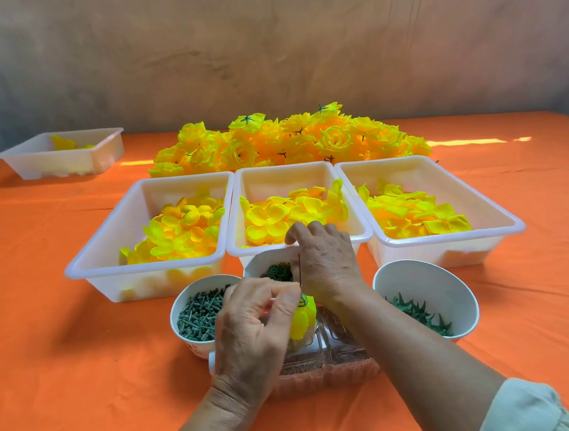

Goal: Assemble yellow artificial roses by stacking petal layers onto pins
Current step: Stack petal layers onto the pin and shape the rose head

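3 bins [106,237]: yellow petals [181,231]; 3 bowls [419,272]: green parts [199,319]. Left hand [252,331] pinches pin [300,269]; right hand [324,256] curled, hold unclear.

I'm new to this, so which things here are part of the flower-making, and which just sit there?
Belonging: pin and yellow bud in the left hand; right hand; left tray, middle tray, right tray of petals; peg bowl, ring bowl, calyx bowl.
Lying about: finished roses; far tray.

Pale cream sleeve [530,407] on right arm
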Demonstrator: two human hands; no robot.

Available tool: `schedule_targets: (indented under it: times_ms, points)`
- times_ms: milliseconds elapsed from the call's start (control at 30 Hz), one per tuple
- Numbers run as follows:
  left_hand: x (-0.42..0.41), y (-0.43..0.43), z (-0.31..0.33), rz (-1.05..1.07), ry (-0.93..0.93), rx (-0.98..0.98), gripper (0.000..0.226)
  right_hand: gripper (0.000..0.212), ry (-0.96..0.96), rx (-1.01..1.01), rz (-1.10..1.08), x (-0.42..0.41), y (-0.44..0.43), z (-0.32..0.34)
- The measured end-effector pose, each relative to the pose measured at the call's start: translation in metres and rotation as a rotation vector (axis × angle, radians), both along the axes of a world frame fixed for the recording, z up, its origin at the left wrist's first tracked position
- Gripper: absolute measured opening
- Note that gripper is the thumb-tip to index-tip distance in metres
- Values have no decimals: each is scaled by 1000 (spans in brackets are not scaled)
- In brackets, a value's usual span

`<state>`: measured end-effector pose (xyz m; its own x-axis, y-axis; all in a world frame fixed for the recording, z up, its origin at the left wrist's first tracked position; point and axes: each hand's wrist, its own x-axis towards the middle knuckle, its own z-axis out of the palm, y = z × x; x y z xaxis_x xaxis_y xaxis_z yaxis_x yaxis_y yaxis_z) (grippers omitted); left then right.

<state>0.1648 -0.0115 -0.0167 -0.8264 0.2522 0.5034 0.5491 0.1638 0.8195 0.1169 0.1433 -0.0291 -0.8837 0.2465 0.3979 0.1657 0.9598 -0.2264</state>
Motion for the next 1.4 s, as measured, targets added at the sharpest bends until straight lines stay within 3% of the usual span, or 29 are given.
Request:
schedule_targets:
  times_ms: [100, 200, 400, 600, 733, 900, 1033, 1400]
  points:
    - [-25, -4, -3, 75, -38, 69, 27, 32, -2, -5, 5, 0, 1, 0]
    - [-59, 1, -2, 258, 4, -120, 13, 32, -5, -2, 5, 2, 2, 0]
    - [-113, 17, 8, 343, 4, -494, 23, 32, -17, 9, 14, 4, -1, 0]
    - [-144, 23, 0, 350, -121, -854, 36, 31, -51, 22, 24, 7, -1, 4]
    - [-142, 27, -10, 452, -7, -896, 37, 32, -170, 27, 55, 2, 6, 15]
    - [-147, 25, -16, 499, 52, -961, 35, 37, -290, -197, 144, -27, 37, 43]
    - [-148, 27, -16, 501, 27, -993, 35, 38, -233, -116, -10, -62, 70, 52]
    - [-149, 31, -12, 482, 12, -996, 34, 36, -417, 40, -109, -132, 91, 33]
